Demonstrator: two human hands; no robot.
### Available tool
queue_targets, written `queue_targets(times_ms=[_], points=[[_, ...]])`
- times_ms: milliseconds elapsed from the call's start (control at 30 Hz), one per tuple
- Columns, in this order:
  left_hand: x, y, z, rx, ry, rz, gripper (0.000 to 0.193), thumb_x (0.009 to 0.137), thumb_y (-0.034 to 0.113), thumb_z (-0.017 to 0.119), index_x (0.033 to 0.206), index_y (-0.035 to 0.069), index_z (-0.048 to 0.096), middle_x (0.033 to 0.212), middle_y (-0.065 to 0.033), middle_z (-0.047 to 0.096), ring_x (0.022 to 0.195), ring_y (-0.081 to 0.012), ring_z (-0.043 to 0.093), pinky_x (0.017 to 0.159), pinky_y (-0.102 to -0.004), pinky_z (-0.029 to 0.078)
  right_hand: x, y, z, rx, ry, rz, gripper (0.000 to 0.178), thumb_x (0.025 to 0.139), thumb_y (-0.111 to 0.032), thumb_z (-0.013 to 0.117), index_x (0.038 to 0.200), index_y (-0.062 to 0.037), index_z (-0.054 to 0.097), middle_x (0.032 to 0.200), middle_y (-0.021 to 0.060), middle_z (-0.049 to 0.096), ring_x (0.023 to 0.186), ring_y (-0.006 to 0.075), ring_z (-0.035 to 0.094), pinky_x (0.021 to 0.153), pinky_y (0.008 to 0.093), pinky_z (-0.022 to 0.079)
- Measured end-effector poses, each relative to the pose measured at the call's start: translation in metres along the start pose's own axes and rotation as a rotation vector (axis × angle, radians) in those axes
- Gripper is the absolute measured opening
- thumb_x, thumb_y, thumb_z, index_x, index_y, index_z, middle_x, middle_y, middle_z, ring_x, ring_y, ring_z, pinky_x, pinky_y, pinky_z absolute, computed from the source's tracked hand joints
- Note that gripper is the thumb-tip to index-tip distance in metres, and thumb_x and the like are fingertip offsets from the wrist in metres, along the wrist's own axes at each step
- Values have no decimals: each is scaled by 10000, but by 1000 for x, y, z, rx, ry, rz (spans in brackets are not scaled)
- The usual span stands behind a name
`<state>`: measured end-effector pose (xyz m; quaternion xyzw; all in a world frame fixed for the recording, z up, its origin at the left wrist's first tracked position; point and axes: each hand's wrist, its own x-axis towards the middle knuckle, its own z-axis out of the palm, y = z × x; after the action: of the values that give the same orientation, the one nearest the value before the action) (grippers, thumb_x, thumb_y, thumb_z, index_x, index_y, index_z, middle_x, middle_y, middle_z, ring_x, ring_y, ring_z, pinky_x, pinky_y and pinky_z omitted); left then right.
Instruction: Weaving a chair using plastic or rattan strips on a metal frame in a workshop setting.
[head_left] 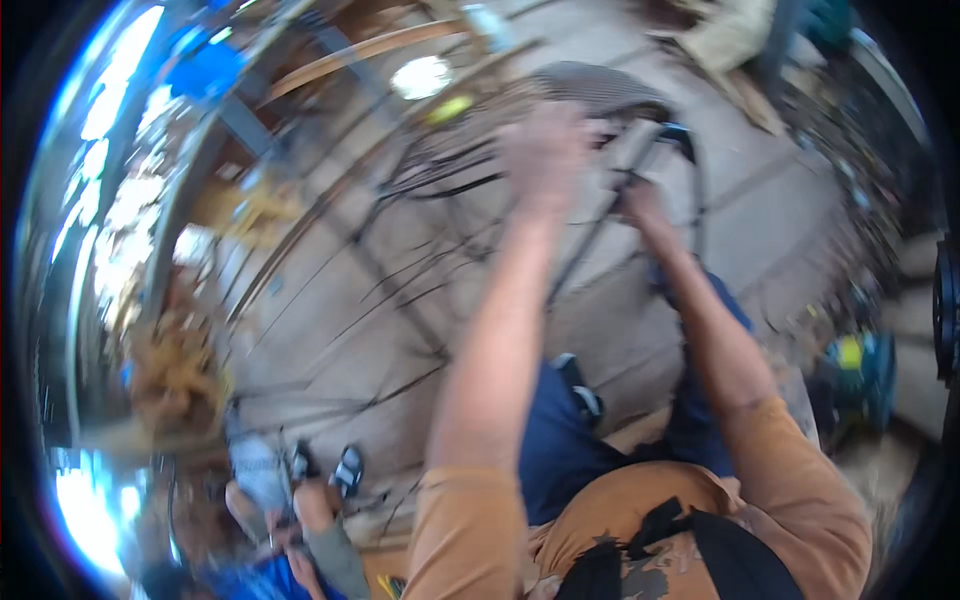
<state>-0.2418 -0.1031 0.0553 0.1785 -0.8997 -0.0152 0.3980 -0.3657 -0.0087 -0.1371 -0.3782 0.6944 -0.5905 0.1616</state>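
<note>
In front of me stands a dark frame (pixel 699 205) with thin legs and bars, partly covered at its far end by a closely woven grey-brown panel (pixel 605 85). My left hand (pixel 548 150) is stretched out over the woven part, and motion smears its fingers. Nearer and to the right, my right hand (pixel 642 203) is closed around a slanting dark bar of the frame, though blur softens the grip. Long thin dark strands (pixel 400 275) trail from the frame to the left across the floor.
Another person (pixel 290 545) sits at the lower left, with a sandal (pixel 347 470) near them. A tan tangled bundle (pixel 175 375) lies at the left. Wooden beams (pixel 365 50) stand at the far left. A green container (pixel 868 375) is at the right, below a dark heap (pixel 860 190).
</note>
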Motion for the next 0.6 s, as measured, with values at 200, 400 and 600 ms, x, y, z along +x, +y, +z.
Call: queue_targets(times_ms=[200,400,600], points=[[-14,5,13,64,66,-42,111,672,261,587,726,168,612,791,-14,541,893,-208,500,777,-479,378,-34,-5,-5,-5,40,-104,324,897,-359,412,773,-86,535,606,-35,403,524,68,326,444,243,265],[-39,16,-12,-126,186,-126,188,755,286,563,792,103,534,843,-86,482,873,-252,483,839,-415,335,-15,32,-11,179,-186,-13,439,965,-440,348,674,-114,391,593,-42,286,539,75,264,472,266,223],[-52,16,-25,-177,179,-82,164,732,182,601,856,96,537,890,-76,499,923,-244,503,851,-383,346,2,21,-17,176,-219,182,375,971,-422,355,776,-121,461,624,-54,365,528,56,315,441,256,239]])
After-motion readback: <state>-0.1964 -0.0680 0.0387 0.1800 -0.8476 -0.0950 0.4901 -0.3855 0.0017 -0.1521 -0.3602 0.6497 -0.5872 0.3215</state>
